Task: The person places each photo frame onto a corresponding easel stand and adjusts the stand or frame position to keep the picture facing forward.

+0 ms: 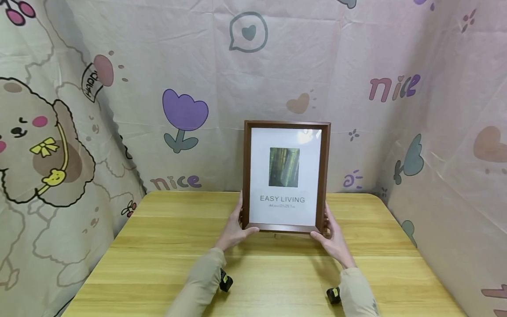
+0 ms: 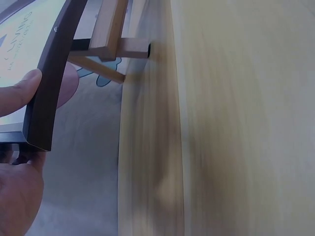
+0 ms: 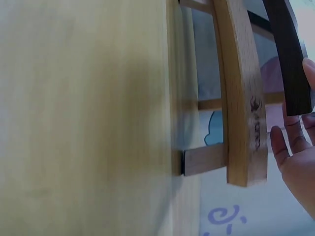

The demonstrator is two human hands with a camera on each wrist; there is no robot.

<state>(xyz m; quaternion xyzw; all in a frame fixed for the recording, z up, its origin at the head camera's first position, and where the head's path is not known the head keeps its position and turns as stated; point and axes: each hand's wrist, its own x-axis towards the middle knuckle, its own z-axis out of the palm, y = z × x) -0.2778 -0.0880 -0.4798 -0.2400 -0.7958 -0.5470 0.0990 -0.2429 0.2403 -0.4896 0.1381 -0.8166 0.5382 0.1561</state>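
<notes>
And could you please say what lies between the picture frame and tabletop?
A wooden stand lies between the frame and tabletop in the right wrist view.

We see a brown, rectangular picture frame [image 1: 284,176], nearly upright, its glossy front showing a small green picture and "EASY LIVING" on white. Its lower edge hangs above the front of a light wooden stand [image 3: 241,98].

Brown frame [image 1: 283,228] in the grip, white sheet [image 1: 260,171] and green-black picture [image 1: 284,167] inside it, light-brown stand [image 3: 243,98] below the grip, yellow wood-grained table [image 1: 277,275] beneath, beige sleeves [image 1: 198,281] leading to the grip, pale backdrop [image 1: 245,79] with purple tulip [image 1: 185,112] beyond
</notes>
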